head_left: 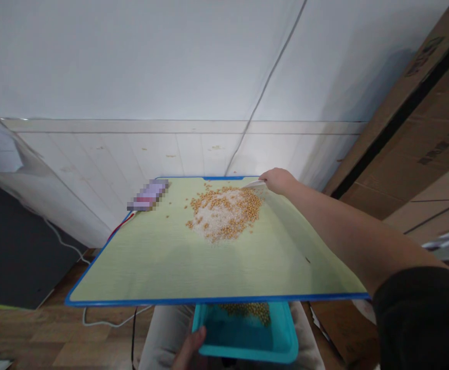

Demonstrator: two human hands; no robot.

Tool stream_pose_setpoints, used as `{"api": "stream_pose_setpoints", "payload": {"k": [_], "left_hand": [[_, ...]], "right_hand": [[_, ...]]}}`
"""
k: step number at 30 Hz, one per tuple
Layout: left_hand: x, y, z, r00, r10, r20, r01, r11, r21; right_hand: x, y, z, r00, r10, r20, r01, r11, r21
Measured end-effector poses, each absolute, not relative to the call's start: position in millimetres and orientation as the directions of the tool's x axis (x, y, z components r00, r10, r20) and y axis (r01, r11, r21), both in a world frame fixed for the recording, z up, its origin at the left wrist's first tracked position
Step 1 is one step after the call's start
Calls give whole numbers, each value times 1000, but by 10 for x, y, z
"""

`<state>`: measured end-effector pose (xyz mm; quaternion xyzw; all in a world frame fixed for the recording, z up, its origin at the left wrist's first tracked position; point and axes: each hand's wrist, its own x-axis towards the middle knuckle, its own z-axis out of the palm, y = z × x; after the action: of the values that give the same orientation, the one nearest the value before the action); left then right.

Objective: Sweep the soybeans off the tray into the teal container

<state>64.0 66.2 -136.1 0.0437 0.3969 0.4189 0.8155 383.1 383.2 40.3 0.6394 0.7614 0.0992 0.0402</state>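
Note:
A mixed heap of white rice grains [212,218] and yellow soybeans [251,205] lies spread on the table's pale green top. My right hand [280,181] reaches to the far right side of the heap. Its fingers are closed on a thin white flat piece [253,184], whose edge touches the beans; its exact kind is unclear. Below the near table edge, my left hand [193,344] grips the left side of a teal plastic tray [243,352] on my lap. More soybeans [253,311] lie in the tray's far part, partly hidden under the tabletop.
A phone-like blurred object [147,195] with a red cable [121,226] lies at the table's [139,272] far left. A white wall [150,61] stands behind. Cardboard boxes [420,149] lean at the right. A dark panel [16,246] stands at the left.

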Motion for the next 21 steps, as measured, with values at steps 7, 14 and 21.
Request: {"api": "stream_pose_setpoints", "payload": {"k": [7, 14, 21], "left_hand": [[718, 728, -1389, 396, 726, -562, -662, 650, 374], [764, 713, -1346, 317, 779, -541, -670, 588, 453], [836, 684, -1201, 244, 813, -529, -655, 541, 528]], "right_hand": [[3881, 3684, 445, -157, 987, 45, 965, 143, 221], [3858, 3560, 472, -139, 990, 30, 964, 128, 231], [3811, 3444, 505, -138, 990, 15, 955, 129, 266]]}}
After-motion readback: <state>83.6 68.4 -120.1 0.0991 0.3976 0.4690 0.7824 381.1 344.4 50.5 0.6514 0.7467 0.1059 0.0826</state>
